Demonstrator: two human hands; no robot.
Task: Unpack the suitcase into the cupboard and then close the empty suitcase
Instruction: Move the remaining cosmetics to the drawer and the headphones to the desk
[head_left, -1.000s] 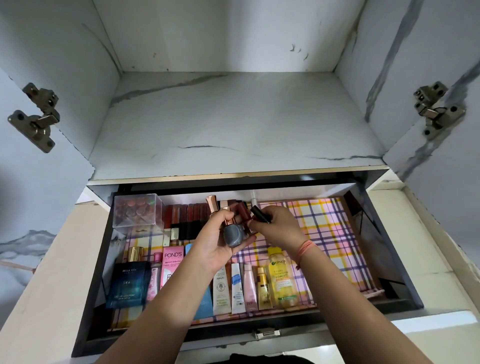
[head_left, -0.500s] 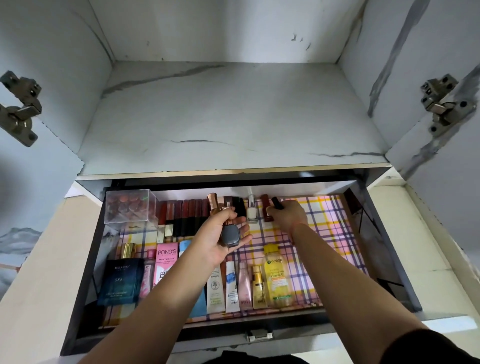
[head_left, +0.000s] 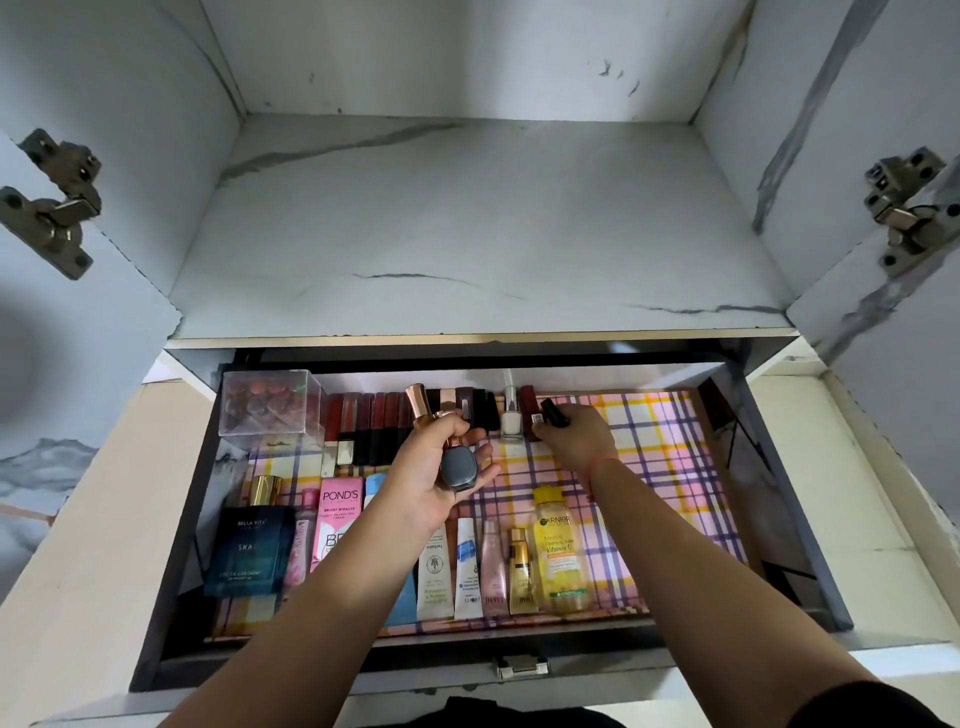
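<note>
Two bare forearms are hanging over the front edge of the pulled-out drawer (head_left: 176, 582) of the cupboard (head_left: 467, 52). Nearest the person, a small metal catch (head_left: 522, 666) is sitting on the drawer front.

Just behind it, a row of toiletries is lying on a pink, yellow and purple checked liner (head_left: 660, 467):
- a dark blue box (head_left: 248, 551) reading "BELLA VITA"
- a pink box (head_left: 338, 512) lettered "POND'S BRIGHT MIRACLE"
- several slim tubes (head_left: 467, 566) whose small print is too blurred to read
- a yellow bottle (head_left: 558, 556) marked "GARNIER" and "Vitamin C"

Above the middle of the drawer the left hand (head_left: 426, 483) is hovering. Its grip is curling round a grey nail-polish bottle (head_left: 460, 467) and what seems to be a second bottle under a rose-gold cap (head_left: 418, 405).

Farther back, the right hand (head_left: 576, 441) is pinching a small black-capped item (head_left: 553, 413) in a narrow grip. It is holding the item at the back row, just right of a white nail-polish bottle (head_left: 510, 423).

Left of that, dark red lipsticks (head_left: 374, 421) are standing side by side. A clear plastic box (head_left: 270, 408) of round reddish pieces is occupying the back left corner.

Beyond the drawer a marbled white shelf (head_left: 467, 234) is running back into the cupboard. Metal hinges (head_left: 57, 202) are showing on the open doors at either side.
</note>
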